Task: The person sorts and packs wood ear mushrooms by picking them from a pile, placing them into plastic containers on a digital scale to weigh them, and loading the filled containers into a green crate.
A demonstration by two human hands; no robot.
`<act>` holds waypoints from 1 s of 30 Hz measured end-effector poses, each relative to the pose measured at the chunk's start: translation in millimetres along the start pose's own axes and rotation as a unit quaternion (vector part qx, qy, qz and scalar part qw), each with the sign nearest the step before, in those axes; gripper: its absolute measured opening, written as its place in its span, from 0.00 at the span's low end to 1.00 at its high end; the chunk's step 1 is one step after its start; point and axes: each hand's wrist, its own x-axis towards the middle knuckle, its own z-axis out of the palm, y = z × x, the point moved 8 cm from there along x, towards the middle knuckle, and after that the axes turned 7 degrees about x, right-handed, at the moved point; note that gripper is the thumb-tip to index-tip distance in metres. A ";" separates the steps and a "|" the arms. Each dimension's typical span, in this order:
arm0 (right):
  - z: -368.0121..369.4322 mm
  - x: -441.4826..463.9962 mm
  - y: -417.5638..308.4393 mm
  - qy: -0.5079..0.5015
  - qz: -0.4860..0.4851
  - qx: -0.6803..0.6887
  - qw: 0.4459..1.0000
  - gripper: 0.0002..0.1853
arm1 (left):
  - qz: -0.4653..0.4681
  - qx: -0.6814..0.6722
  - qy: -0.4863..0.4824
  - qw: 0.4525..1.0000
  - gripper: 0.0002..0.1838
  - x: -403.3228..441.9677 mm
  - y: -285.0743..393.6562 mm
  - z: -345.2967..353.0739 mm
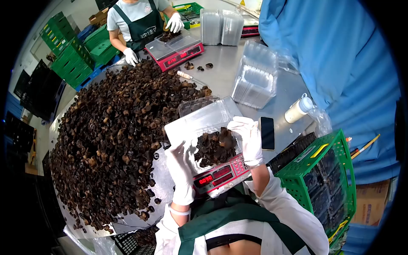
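A clear plastic tray with dark dried fungus in it rests on a red scale whose display shows red digits. My left hand, in a white glove, is at the tray's left side; its fingertips point up and their exact grip is unclear. On the right, my right hand, also gloved, has its fingers bent at the tray's upper right edge, close to the fungus. To the left lies a large heap of the same fungus.
Stacked clear trays stand behind, with a phone and a white bottle at right. A green crate holds packed boxes. Across the table a co-worker in white gloves is at another red scale.
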 end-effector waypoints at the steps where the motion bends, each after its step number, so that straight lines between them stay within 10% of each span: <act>1: -0.9 0.8 -11.1 -0.023 -0.017 -0.034 0.999 0.30 | -0.017 0.024 0.047 0.998 0.32 -4.6 3.8 -15.9; 6: 3.7 -7.2 -60.7 -0.092 -0.123 -0.451 0.879 0.07 | 0.018 0.170 0.152 0.974 0.33 -45.7 28.0 -119.6; 15: 71.2 -54.7 18.1 -0.371 -0.107 -0.644 0.660 0.19 | -0.077 0.323 0.228 0.915 0.14 -116.9 12.2 -217.0; 21: 82.3 -42.0 -25.6 -0.276 -0.184 -0.593 0.733 0.18 | 0.007 0.513 0.064 0.856 0.09 -97.8 -4.9 -171.9; 27: 69.7 -47.6 -24.4 -0.238 -0.168 -0.573 0.766 0.14 | 0.199 0.687 -0.155 0.682 0.37 -89.6 -32.4 -83.8; 30: 79.8 -56.6 -16.9 -0.261 -0.155 -0.556 0.774 0.14 | 0.196 0.652 -0.204 0.703 0.28 -77.2 -56.6 -84.7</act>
